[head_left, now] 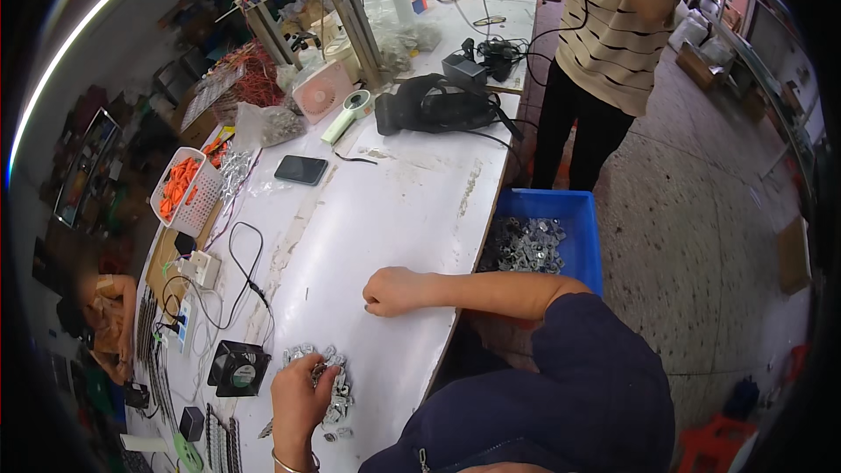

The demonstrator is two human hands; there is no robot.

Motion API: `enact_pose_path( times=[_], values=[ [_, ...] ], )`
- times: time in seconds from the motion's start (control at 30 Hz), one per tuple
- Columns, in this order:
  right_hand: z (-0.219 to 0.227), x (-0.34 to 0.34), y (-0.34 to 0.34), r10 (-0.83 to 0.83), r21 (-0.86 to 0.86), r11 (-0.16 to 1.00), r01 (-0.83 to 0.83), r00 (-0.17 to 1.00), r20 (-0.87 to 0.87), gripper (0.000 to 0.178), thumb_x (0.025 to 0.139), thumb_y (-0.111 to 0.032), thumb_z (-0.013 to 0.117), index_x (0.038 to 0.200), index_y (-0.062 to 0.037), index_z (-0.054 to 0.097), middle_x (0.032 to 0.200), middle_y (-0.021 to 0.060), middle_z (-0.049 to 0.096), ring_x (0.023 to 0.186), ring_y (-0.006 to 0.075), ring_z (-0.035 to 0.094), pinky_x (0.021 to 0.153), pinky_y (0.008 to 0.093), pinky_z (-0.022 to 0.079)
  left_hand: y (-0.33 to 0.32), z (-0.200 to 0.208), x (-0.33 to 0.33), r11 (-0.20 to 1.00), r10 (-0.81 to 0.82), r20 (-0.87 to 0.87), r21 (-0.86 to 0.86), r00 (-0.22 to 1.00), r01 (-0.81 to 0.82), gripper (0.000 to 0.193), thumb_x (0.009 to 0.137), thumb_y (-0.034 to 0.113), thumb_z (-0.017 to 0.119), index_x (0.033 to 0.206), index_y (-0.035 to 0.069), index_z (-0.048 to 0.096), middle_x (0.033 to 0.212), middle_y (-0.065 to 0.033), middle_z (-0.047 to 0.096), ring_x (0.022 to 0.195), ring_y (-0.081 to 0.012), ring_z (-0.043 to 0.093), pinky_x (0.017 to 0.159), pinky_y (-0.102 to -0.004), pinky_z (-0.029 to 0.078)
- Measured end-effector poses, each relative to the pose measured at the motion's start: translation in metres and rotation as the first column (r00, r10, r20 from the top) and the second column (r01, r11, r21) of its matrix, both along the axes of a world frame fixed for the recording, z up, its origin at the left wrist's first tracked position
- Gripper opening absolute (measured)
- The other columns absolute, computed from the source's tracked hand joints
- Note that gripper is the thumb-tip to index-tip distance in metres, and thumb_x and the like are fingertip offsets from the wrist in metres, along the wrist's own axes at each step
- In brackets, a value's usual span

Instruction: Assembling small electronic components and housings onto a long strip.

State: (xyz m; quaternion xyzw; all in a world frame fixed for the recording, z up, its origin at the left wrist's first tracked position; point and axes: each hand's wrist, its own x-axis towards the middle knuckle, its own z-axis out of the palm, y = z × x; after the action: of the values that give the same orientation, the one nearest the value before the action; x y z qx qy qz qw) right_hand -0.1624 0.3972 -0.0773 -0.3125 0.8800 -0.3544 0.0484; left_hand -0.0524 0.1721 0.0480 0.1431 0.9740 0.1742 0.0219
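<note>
Small silvery metal parts lie heaped on the white table, close to its near end. My left hand rests over the heap, thumb and fingers curled in among the pieces; what they grip is hidden. Farther right, my right hand lies on the tabletop with its fingers folded into a closed shape. Whatever it may hold is too covered to make out. Below the table's right edge, more metal pieces fill part of a blue bin.
Left of the heap stands a black square fan, with cables beyond. A phone, a white basket of orange pieces, a handheld fan and a black bag lie farther off. Another person stands past the bin.
</note>
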Motion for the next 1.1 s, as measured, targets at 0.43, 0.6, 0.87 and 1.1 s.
enact_pose_path(
  times=[0.43, 0.6, 0.87, 1.1],
  values=[
    [0.018, -0.012, -0.007, 0.173, 0.284, 0.937, -0.205, 0.976, 0.134, 0.028, 0.080, -0.029, 0.058, 0.078, -0.0032, 0.068, 0.078, 0.0160, 0.066, 0.078, 0.0352, 0.064, 0.071, 0.0453, 0.050, -0.007, -0.010, -0.010, 0.998, 0.028, 0.074, 0.060, 0.997, -0.033, 0.027, 0.078, 0.022, 0.073, 0.092, 0.000, 0.067, 0.078, -0.0185, 0.066, 0.071, -0.0349, 0.065, 0.063, -0.0395, 0.050],
    [0.067, -0.071, 0.078, -0.397, -0.254, 0.899, 0.356, 0.908, -0.135, 0.017, 0.084, -0.021, 0.063, 0.090, -0.0054, 0.067, 0.089, 0.0127, 0.066, 0.090, 0.0287, 0.061, 0.081, 0.0399, 0.048, -0.019, -0.009, -0.003, 0.993, 0.019, 0.041, 0.115, 0.999, -0.023, 0.026, 0.078, 0.020, 0.073, 0.092, 0.000, 0.067, 0.080, -0.0184, 0.066, 0.071, -0.0341, 0.064, 0.063, -0.0391, 0.050],
    [0.173, -0.165, 0.186, -0.770, -0.559, 0.636, 0.532, 0.393, -0.503, 0.049, 0.083, -0.027, 0.068, 0.123, -0.0033, 0.054, 0.110, 0.0141, 0.061, 0.091, 0.0209, 0.060, 0.079, 0.0349, 0.049, -0.042, 0.002, 0.001, 0.986, 0.042, 0.085, 0.159, 0.995, -0.055, 0.028, 0.078, 0.022, 0.074, 0.094, 0.001, 0.066, 0.082, -0.0165, 0.066, 0.071, -0.0327, 0.064, 0.063, -0.0372, 0.050],
    [0.215, -0.296, 0.158, -0.622, -0.394, 0.781, 0.484, 0.662, -0.418, 0.081, 0.079, -0.050, 0.070, 0.140, -0.0080, 0.038, 0.119, 0.0172, 0.058, 0.095, 0.0223, 0.061, 0.075, 0.0351, 0.051, -0.045, 0.008, 0.000, 0.981, -0.048, 0.077, 0.192, 0.996, 0.033, 0.025, 0.083, 0.023, 0.069, 0.099, 0.005, 0.063, 0.076, -0.0120, 0.062, 0.069, -0.0320, 0.063, 0.061, -0.0390, 0.049]
  ],
)
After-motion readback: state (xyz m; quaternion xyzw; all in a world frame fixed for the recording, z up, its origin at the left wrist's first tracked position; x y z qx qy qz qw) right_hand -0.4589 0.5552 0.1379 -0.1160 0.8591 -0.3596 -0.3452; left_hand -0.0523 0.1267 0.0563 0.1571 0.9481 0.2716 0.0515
